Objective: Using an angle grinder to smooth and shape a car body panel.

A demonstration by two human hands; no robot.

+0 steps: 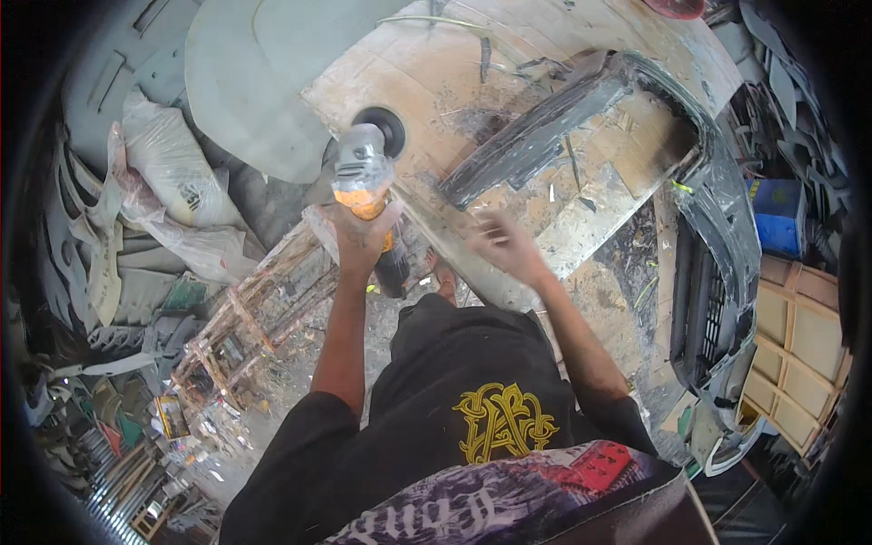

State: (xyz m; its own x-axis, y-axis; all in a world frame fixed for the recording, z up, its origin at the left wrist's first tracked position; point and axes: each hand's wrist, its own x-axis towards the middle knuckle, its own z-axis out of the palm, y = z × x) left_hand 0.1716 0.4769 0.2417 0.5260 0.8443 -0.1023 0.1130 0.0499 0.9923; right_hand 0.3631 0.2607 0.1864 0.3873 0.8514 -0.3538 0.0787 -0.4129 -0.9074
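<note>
My left hand (368,232) is wrapped round an angle grinder (361,168) with a grey metal head and an orange and black body. A round black disc (381,130) sits at the tool's far end, over the board's left edge. My right hand (509,243) hangs over the near edge of the work surface, smeared by motion, so its finger pose is unclear. Beyond it lies a long, scuffed dark car bumper (545,127), which bends round at the far right and runs down along the right side (727,227).
Worn cardboard-like sheeting (409,77) covers the work surface. A pale rounded panel (263,82) stands far left, beside plastic-wrapped parts (177,163). A paint-spattered frame (259,313) is at left. On the right are a blue box (777,216) and a wooden-framed panel (790,341).
</note>
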